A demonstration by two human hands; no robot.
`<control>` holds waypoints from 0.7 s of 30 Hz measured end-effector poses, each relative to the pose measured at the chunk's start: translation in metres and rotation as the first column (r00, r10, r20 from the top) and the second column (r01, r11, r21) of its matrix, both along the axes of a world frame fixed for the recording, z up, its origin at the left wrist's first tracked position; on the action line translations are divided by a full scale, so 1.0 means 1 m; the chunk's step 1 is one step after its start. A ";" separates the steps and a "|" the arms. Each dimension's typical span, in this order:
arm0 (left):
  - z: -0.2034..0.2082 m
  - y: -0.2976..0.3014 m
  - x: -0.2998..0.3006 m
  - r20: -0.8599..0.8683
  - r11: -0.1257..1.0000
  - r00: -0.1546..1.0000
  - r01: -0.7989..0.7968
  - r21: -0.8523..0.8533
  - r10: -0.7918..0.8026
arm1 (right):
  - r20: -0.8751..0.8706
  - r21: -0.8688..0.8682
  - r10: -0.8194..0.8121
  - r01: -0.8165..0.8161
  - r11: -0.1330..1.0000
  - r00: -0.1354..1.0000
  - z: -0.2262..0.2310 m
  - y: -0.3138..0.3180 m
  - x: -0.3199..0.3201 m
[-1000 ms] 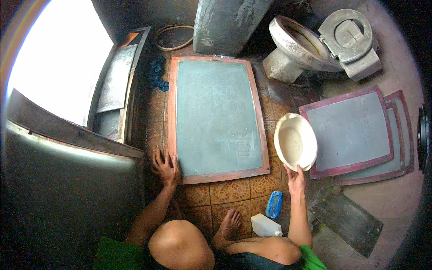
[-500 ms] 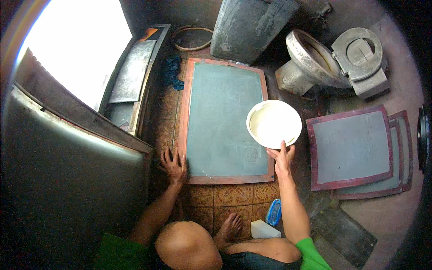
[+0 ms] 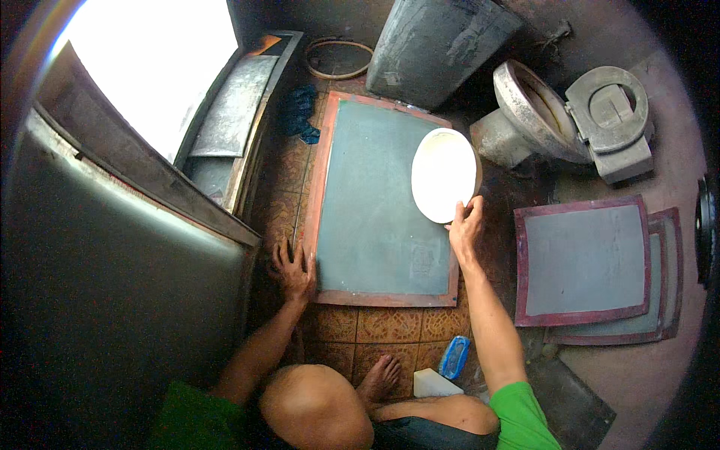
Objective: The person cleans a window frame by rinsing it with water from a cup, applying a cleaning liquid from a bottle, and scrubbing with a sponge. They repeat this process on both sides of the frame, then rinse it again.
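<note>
A white plastic bowl [image 3: 442, 176] is held at its near rim by my right hand [image 3: 466, 227], thumb inside and fingers under or behind the rim. It is tilted to the left, its bright inside showing, above the right part of a large screen-printing frame [image 3: 367, 202]. That frame has grey-green mesh and a reddish border, and lies on the tiled floor. Against its left border, near the lower corner, rests my left hand [image 3: 295, 274], open with fingers spread. A faint squarish mark shows on the mesh at the lower right.
Right of the frame lean smaller maroon-edged screens [image 3: 585, 259]. A stained toilet [image 3: 525, 112] and grey toilet seat [image 3: 609, 105] stand behind them. A blue brush [image 3: 454, 357] and a white block [image 3: 436, 383] lie by my foot. Dark blue cloth [image 3: 301, 112] lies at the far left.
My right hand has tipped the bowl leftward, so it looks narrower. The left hand stays at the frame's left border. The whole view has shifted slightly.
</note>
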State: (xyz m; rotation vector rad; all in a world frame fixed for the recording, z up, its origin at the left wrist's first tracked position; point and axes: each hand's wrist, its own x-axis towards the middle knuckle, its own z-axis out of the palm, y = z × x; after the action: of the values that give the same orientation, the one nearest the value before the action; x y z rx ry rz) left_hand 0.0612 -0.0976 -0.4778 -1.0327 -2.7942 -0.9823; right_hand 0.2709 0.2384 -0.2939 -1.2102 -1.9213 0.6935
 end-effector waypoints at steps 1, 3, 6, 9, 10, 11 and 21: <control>0.002 0.003 0.001 0.009 1.000 1.000 0.006 0.026 -0.006 | 0.076 0.055 0.022 -0.026 0.998 0.997 -0.003 0.005 0.000; 0.005 -0.002 0.000 0.019 0.998 1.000 0.007 0.057 -0.008 | 0.165 -0.050 0.074 -0.066 0.997 0.984 0.008 -0.008 -0.013; 0.001 -0.003 -0.002 0.008 0.995 1.000 0.019 0.096 -0.020 | 0.301 0.203 0.183 -0.251 0.946 0.936 0.004 -0.018 -0.027; 0.000 -0.003 0.000 0.037 0.996 0.999 0.000 0.091 -0.003 | 0.436 0.332 0.209 -0.372 0.867 0.875 0.000 -0.028 -0.035; 0.000 -0.003 -0.001 0.015 0.997 1.000 0.004 0.079 -0.005 | 0.479 0.267 0.221 -0.381 0.885 0.849 0.003 -0.032 -0.034; 0.000 -0.003 -0.001 -0.008 0.998 1.000 0.009 0.067 -0.008 | 0.470 0.250 0.208 -0.355 0.901 0.858 0.002 -0.034 -0.036; 0.005 0.004 0.000 -0.002 0.995 1.000 0.004 0.095 -0.003 | -0.142 0.003 -0.108 0.109 0.994 0.984 -0.007 -0.002 0.054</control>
State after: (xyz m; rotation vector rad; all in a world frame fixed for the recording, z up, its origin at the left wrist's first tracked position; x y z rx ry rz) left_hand 0.0608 -0.0936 -0.4727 -1.0264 -2.7151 -1.1028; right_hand 0.3245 0.2362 -0.3005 -1.2161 -1.7272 0.6912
